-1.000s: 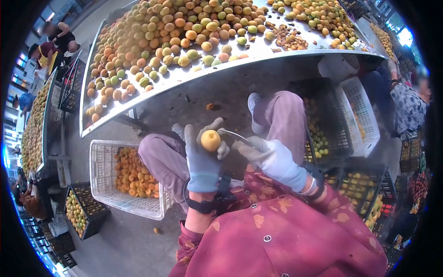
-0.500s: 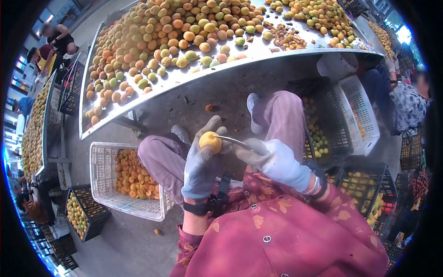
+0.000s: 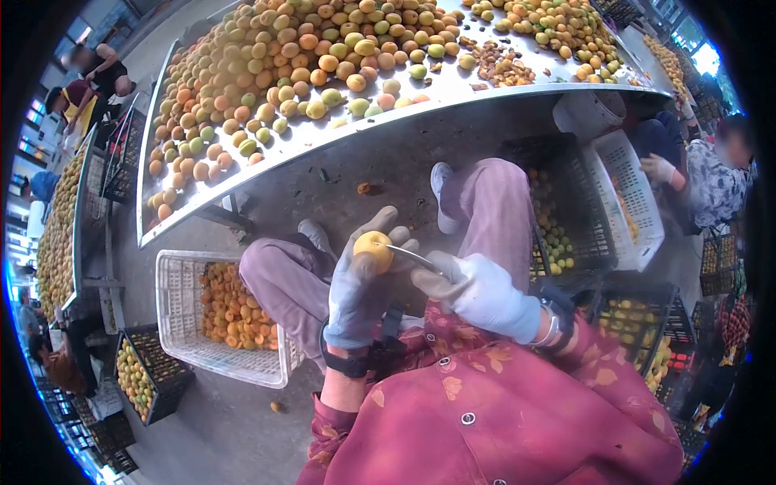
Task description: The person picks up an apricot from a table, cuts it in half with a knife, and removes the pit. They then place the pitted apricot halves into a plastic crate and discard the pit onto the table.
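Note:
Gloved in white and grey, my left hand [image 3: 356, 283] has its fingers closed round a yellow apricot [image 3: 373, 250]. The curved metal blade of a knife [image 3: 408, 255] touches the fruit's right side. My right hand [image 3: 477, 295], also gloved, grips the knife's handle end, which its fingers hide. Both hands are above my lap, between my knees. Left of my leg, a white crate [image 3: 179, 323] holds orange apricot pieces [image 3: 230, 303]. Whole apricots [image 3: 299, 56] lie heaped on the metal table [image 3: 299, 149] in front.
Right of my knees are a black crate [image 3: 594, 218] of yellow-green fruit, a white crate [image 3: 638, 186] and a bucket [image 3: 588, 113]. A co-worker [image 3: 715, 182] sits at the right. Another black crate [image 3: 162, 388] of fruit stands at the lower left.
My left hand and the apricot have shifted slightly right, and the blade is still against the fruit. At the right, the co-worker's gloved hand has come down beside the white crate.

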Available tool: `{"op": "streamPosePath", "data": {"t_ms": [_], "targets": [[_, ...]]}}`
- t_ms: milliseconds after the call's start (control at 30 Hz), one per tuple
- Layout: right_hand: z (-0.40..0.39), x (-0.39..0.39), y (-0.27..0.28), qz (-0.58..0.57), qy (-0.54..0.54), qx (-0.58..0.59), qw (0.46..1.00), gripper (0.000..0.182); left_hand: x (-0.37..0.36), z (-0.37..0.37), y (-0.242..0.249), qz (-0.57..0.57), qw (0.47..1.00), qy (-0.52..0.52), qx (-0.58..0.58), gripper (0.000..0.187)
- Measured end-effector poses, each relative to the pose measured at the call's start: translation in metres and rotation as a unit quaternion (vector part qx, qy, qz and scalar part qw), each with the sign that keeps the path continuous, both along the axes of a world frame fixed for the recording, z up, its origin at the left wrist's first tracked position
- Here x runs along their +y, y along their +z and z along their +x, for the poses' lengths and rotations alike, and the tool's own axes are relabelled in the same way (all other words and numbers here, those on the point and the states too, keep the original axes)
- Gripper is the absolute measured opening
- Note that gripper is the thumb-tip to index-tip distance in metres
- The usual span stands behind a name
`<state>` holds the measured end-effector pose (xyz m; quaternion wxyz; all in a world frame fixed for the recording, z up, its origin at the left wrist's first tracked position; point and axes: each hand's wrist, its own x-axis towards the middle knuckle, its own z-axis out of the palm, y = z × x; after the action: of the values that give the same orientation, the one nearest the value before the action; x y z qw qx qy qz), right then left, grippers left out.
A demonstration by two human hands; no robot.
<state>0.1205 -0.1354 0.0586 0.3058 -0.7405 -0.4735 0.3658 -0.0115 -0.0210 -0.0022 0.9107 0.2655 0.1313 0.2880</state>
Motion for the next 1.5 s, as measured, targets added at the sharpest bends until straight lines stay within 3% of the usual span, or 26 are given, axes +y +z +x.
{"op": "streamPosePath", "data": {"t_ms": [100, 267, 300, 333, 400, 433, 467, 533, 600, 667, 800, 867, 900, 967, 1033, 1100, 1167, 1233, 1367, 1500], "targets": [[-0.012, 0.0, -0.005, 0.037, -0.055, 0.075, 0.995, 0.037, -0.007, 0.01, 0.006, -0.019, 1.0, -0.006, -0.005, 0.089], [-0.012, 0.005, -0.018, 0.059, -0.063, 0.025, 0.996, 0.035, -0.007, 0.021, -0.003, 0.012, 1.0, -0.024, -0.005, 0.091], [-0.009, 0.005, -0.018, 0.044, -0.061, 0.017, 0.997, 0.035, 0.0, 0.017, -0.006, 0.039, 0.998, -0.042, -0.003, 0.076], [-0.006, 0.004, -0.019, 0.028, -0.059, 0.009, 0.998, 0.034, 0.004, 0.01, -0.007, 0.038, 0.998, -0.043, -0.003, 0.076], [0.0, 0.004, -0.024, 0.044, -0.037, -0.028, 0.998, 0.031, 0.007, 0.005, 0.012, 0.191, 0.968, 0.011, 0.166, 0.06], [0.001, 0.003, -0.022, 0.111, -0.006, -0.063, 0.992, 0.03, 0.005, 0.007, 0.011, 0.221, 0.956, 0.037, 0.192, 0.051], [0.001, 0.004, -0.019, 0.177, 0.025, -0.098, 0.979, 0.029, 0.005, 0.005, 0.012, 0.22, 0.956, 0.038, 0.192, 0.051], [0.002, 0.004, -0.017, 0.133, 0.024, -0.095, 0.986, 0.028, 0.006, 0.004, 0.018, 0.247, 0.94, 0.04, 0.233, 0.05], [0.003, 0.005, -0.014, 0.089, 0.022, -0.091, 0.992, 0.026, 0.005, 0.003, 0.018, 0.239, 0.939, 0.043, 0.244, 0.047], [0.001, 0.006, -0.012, 0.035, 0.021, -0.083, 0.996, 0.028, 0.001, 0.003, 0.014, 0.133, 0.972, 0.035, 0.188, 0.046], [-0.006, 0.005, -0.01, 0.049, 0.021, -0.081, 0.995, 0.023, -0.005, 0.009, 0.008, 0.071, 0.989, 0.014, 0.13, 0.049], [-0.006, 0.004, -0.024, 0.213, 0.08, -0.218, 0.949, 0.028, -0.009, 0.016, 0.001, 0.008, 0.997, 0.023, 0.067, 0.062], [-0.006, 0.004, -0.028, 0.213, 0.081, -0.217, 0.949, 0.028, -0.011, 0.017, 0.002, 0.011, 0.995, 0.032, 0.091, 0.072], [-0.004, 0.005, -0.033, 0.226, 0.101, -0.242, 0.938, 0.041, -0.009, 0.016, 0.008, 0.002, 0.997, 0.025, 0.073, 0.067], [-0.001, 0.006, -0.031, 0.208, 0.101, -0.24, 0.943, 0.033, -0.004, 0.014, 0.009, -0.009, 0.998, 0.019, 0.055, 0.063], [0.0, 0.009, -0.026, 0.191, 0.106, -0.236, 0.947, 0.026, 0.006, 0.01, 0.009, 0.137, 0.974, 0.052, 0.174, 0.058], [0.0, 0.012, -0.019, 0.065, 0.035, -0.094, 0.993, 0.023, 0.008, 0.008, 0.014, 0.179, 0.964, 0.052, 0.188, 0.058], [0.0, 0.012, -0.015, 0.08, 0.033, -0.096, 0.992, 0.028, 0.011, 0.005, 0.018, 0.251, 0.941, 0.042, 0.223, 0.058], [0.001, 0.01, -0.014, 0.083, 0.036, -0.097, 0.991, 0.035, 0.007, 0.005, 0.017, 0.264, 0.93, 0.049, 0.251, 0.055], [0.001, 0.012, -0.006, 0.019, 0.025, -0.08, 0.996, 0.038, 0.0, 0.006, 0.019, 0.193, 0.95, 0.066, 0.237, 0.052]]}}
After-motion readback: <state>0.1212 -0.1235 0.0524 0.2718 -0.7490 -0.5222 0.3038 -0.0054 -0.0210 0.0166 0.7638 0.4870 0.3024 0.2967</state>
